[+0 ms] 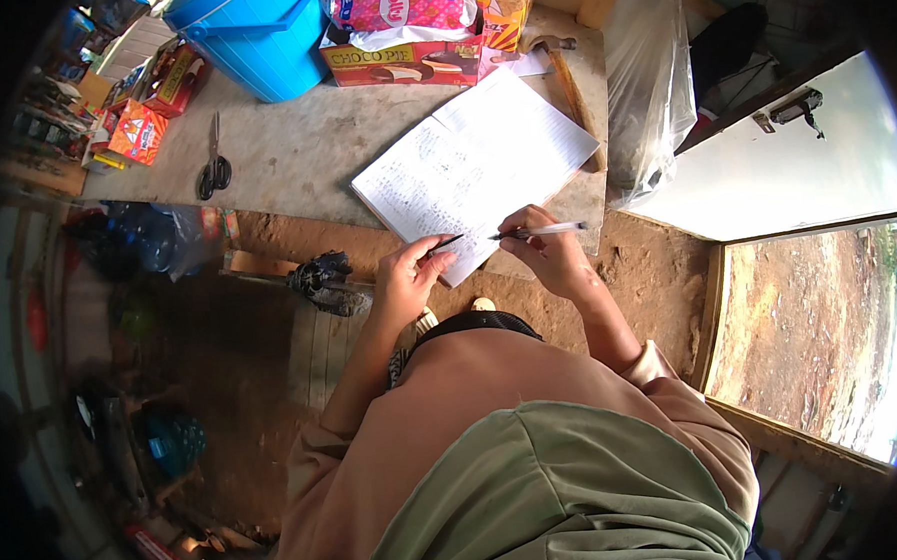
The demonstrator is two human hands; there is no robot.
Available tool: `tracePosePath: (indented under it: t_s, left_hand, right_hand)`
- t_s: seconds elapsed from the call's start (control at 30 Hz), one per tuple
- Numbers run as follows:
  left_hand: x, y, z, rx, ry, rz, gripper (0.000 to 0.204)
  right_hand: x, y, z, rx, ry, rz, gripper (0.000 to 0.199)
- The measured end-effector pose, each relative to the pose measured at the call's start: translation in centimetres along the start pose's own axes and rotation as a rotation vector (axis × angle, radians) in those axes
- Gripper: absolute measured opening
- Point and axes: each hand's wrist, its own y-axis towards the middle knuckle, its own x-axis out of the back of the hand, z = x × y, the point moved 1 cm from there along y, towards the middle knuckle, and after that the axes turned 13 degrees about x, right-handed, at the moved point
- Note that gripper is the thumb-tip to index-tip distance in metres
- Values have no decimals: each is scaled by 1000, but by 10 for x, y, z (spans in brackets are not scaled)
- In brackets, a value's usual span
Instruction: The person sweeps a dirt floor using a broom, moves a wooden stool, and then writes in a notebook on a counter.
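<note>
An open notebook (508, 142) lies askew at the table's near edge, its left page covered with handwriting and its right page ruled and mostly blank. My right hand (553, 260) grips a clear-barrelled pen (561, 227), its dark tip pointing left just above the lower part of the notebook. Between the thumb and fingers of my left hand (404, 282) is a slim black pen cap (446, 243), at the notebook's lower left edge. The two hands are a short way apart.
Black-handled scissors (215, 170) lie left on the table (293, 147). Behind stand a blue bucket (258, 48) and a red snack box (399, 64) with a pink package (397, 7) on top. A hammer (571, 99) lies right of the notebook. An open doorway (811, 334) is at right.
</note>
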Motion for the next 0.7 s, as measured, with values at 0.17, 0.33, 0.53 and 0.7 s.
tracePosePath:
  t_s: [0.17,0.33,0.53,0.7]
  left_hand:
    - [-6,-5,9,83,-127,58,21]
    - [-17,-8,5,149,-273,157,18]
    - [-27,-15,-5,187,-200,198,17]
    - [-31,-24,-23,236,-185,247,17]
  right_hand:
    - [-7,-3,4,-115,513,-108,13]
    - [-17,-6,-9,-88,429,-103,20]
    - [-22,-16,-21,-100,599,-62,20]
    - [-15,-25,-17,-147,657,-19,20]
